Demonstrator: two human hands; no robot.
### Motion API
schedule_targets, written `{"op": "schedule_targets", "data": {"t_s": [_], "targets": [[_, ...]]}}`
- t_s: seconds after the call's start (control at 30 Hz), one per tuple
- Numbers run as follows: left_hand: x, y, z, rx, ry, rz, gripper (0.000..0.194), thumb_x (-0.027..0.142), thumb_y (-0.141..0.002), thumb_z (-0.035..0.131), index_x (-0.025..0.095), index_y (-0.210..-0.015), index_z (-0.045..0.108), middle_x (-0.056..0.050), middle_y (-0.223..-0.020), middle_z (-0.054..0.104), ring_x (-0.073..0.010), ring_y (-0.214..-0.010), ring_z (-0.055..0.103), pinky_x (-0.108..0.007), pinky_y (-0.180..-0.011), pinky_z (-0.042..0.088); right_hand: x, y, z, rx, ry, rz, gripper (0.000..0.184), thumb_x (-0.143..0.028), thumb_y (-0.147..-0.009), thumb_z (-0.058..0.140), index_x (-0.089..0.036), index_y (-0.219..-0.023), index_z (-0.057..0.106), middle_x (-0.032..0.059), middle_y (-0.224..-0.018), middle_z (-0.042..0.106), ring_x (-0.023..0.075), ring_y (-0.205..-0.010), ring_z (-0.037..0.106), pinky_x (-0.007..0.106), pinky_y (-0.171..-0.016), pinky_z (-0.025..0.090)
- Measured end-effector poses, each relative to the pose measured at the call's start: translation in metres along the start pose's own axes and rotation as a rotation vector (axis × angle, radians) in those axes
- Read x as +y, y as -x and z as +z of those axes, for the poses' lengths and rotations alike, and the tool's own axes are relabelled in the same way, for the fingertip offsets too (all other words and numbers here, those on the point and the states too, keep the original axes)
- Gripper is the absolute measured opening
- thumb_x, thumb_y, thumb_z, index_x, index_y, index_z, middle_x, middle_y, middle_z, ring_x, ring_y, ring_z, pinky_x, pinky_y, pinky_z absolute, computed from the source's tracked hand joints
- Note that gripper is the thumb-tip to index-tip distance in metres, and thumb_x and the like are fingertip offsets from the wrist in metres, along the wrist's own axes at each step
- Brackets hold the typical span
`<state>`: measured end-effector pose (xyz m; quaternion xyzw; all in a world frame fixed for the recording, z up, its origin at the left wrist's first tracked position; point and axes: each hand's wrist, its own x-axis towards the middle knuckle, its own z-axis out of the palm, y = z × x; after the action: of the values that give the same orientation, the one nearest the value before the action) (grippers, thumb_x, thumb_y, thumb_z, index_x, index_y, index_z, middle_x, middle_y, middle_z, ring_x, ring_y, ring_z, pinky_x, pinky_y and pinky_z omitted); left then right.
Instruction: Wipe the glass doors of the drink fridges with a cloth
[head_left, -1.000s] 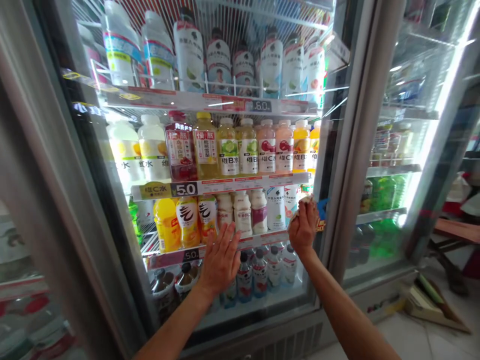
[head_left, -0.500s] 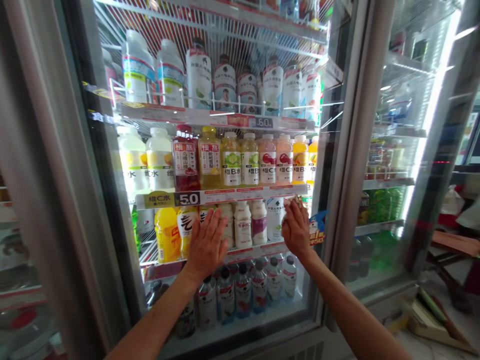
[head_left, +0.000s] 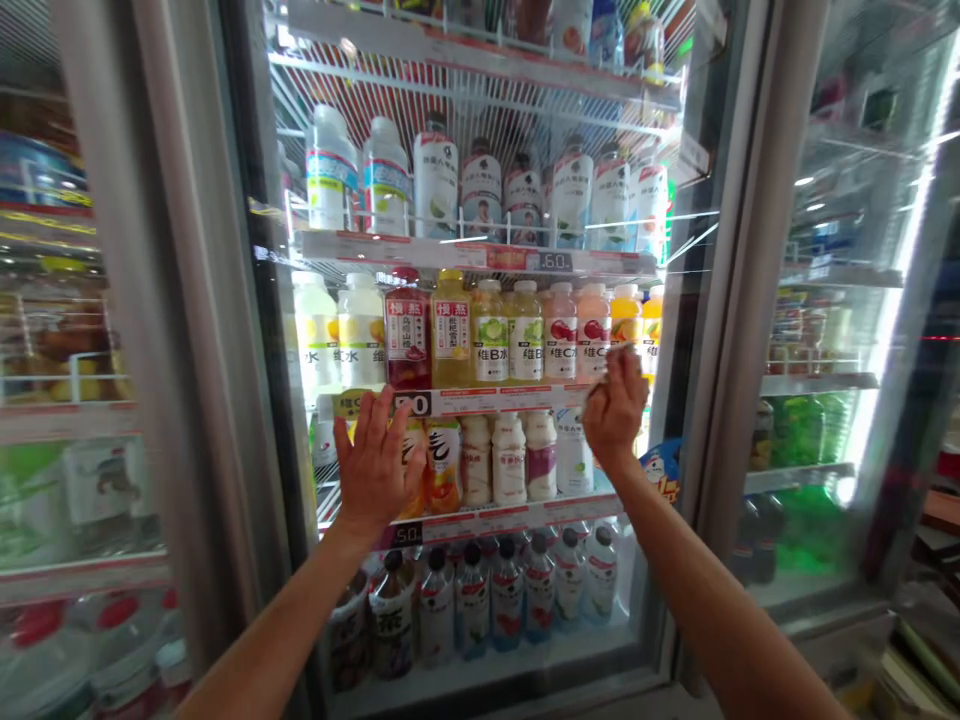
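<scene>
My left hand (head_left: 375,460) is spread, palm toward the glass door (head_left: 480,395) of a drinks fridge, in front of the price strip at the middle shelf. It looks flat on the glass. At the right side of the same door, my right hand (head_left: 616,410) is closed around a small crumpled light-brown cloth (head_left: 624,358), pressed toward the glass. Most of the cloth is hidden by the fingers. Behind the pane stand a red bottle (head_left: 407,335), a yellow bottle (head_left: 452,335) and small white bottles (head_left: 510,460).
A metal door frame (head_left: 199,350) runs up the left, another frame (head_left: 739,300) up the right. Neighbouring fridges with bottles stand on both sides. Black-capped bottles (head_left: 472,600) fill the bottom shelf. A blue sticker (head_left: 664,465) is near the right edge.
My right hand has moved up with the cloth, from the lower shelf's height to the middle row of bottles. My left hand has shifted left along the glass, fingers more spread. The view has turned left.
</scene>
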<state>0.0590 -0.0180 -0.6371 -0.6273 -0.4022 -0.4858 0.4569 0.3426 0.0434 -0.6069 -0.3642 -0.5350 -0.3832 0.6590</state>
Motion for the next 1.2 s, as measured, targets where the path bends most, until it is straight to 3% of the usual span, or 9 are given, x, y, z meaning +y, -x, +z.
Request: {"op": "schedule_targets", "data": {"t_s": [0.1,0.27,0.4,0.47,0.63,0.83,0.97,1.03,1.2], "targets": [[-0.012,-0.004,-0.005,0.004,-0.042,-0.013,0.066,0.031,-0.081,0.053,0.023,-0.14,0.024,-0.01,-0.145,0.029,-0.0257,-0.137,0.019,-0.049,-0.111,0.008,-0.02,-0.007,0.009,0.047,0.013,0.092,0.052,-0.018,-0.086,0.033,-0.017,-0.138,0.033,0.0115,-0.141,0.036,0.0278,-0.133,0.027,0.054,-0.106,0.024],[-0.025,-0.003,-0.012,-0.011,-0.088,-0.002,0.064,0.031,-0.082,0.051,0.021,-0.14,0.024,-0.012,-0.143,0.032,-0.0255,-0.136,0.019,-0.049,-0.111,0.01,-0.067,-0.006,0.013,-0.291,-0.097,-0.396,0.058,-0.02,-0.085,0.04,-0.027,-0.141,0.024,0.002,-0.14,0.039,0.0205,-0.135,0.025,0.045,-0.111,0.021],[-0.04,0.0,-0.019,-0.003,-0.088,-0.026,0.063,0.031,-0.083,0.05,0.023,-0.14,0.023,-0.01,-0.144,0.03,-0.0238,-0.136,0.019,-0.046,-0.112,0.01,-0.062,-0.034,0.022,0.001,-0.042,-0.003,0.052,-0.02,-0.087,0.033,-0.022,-0.139,0.03,0.0087,-0.141,0.037,0.0281,-0.133,0.028,0.056,-0.106,0.022],[-0.044,0.001,-0.021,-0.002,-0.073,-0.038,0.063,0.031,-0.084,0.048,0.023,-0.14,0.022,-0.009,-0.145,0.029,-0.0231,-0.137,0.018,-0.045,-0.112,0.009,-0.071,-0.036,0.025,-0.007,-0.049,0.012,0.052,-0.021,-0.087,0.034,-0.021,-0.139,0.03,0.0093,-0.141,0.036,0.0294,-0.134,0.025,0.057,-0.105,0.023],[-0.05,0.001,-0.025,-0.019,-0.09,-0.04,0.062,0.031,-0.084,0.047,0.021,-0.14,0.023,-0.011,-0.145,0.028,-0.0232,-0.137,0.017,-0.045,-0.112,0.011,-0.115,-0.025,0.025,-0.361,-0.15,-0.621,0.058,-0.021,-0.085,0.041,-0.027,-0.14,0.025,0.0,-0.141,0.037,0.0184,-0.134,0.024,0.042,-0.111,0.022],[-0.065,-0.005,-0.048,0.008,-0.11,-0.066,0.062,0.03,-0.085,0.045,0.018,-0.141,0.019,-0.013,-0.145,0.027,-0.0228,-0.137,0.019,-0.045,-0.111,0.014,-0.146,-0.049,0.049,-0.126,-0.089,-0.157,0.049,-0.023,-0.088,0.035,-0.019,-0.137,0.033,0.0063,-0.142,0.036,0.0259,-0.135,0.02,0.05,-0.109,0.02],[-0.072,-0.007,-0.068,0.036,-0.126,-0.055,0.063,0.029,-0.085,0.046,0.018,-0.141,0.02,-0.013,-0.146,0.027,-0.0236,-0.137,0.019,-0.046,-0.111,0.014,-0.195,-0.028,0.057,-0.309,-0.176,-0.665,0.049,-0.021,-0.086,0.039,-0.022,-0.135,0.036,-0.0001,-0.141,0.038,0.0207,-0.136,0.019,0.043,-0.111,0.019],[-0.078,-0.007,-0.076,0.049,-0.142,-0.071,0.063,0.029,-0.085,0.046,0.019,-0.141,0.02,-0.013,-0.146,0.026,-0.0237,-0.137,0.019,-0.046,-0.111,0.013,-0.214,-0.034,0.06,-0.357,-0.203,-0.78,0.048,-0.02,-0.087,0.038,-0.023,-0.135,0.035,-0.0017,-0.141,0.037,0.0182,-0.135,0.021,0.041,-0.112,0.019],[-0.098,-0.008,-0.092,0.082,-0.171,-0.096,0.063,0.031,-0.085,0.045,0.02,-0.141,0.019,-0.01,-0.147,0.024,-0.0233,-0.137,0.019,-0.046,-0.112,0.013,-0.243,-0.074,0.075,-0.322,-0.17,-0.402,0.053,-0.021,-0.086,0.039,-0.016,-0.138,0.031,0.0056,-0.145,0.031,0.0262,-0.136,0.018,0.051,-0.111,0.014]]}}
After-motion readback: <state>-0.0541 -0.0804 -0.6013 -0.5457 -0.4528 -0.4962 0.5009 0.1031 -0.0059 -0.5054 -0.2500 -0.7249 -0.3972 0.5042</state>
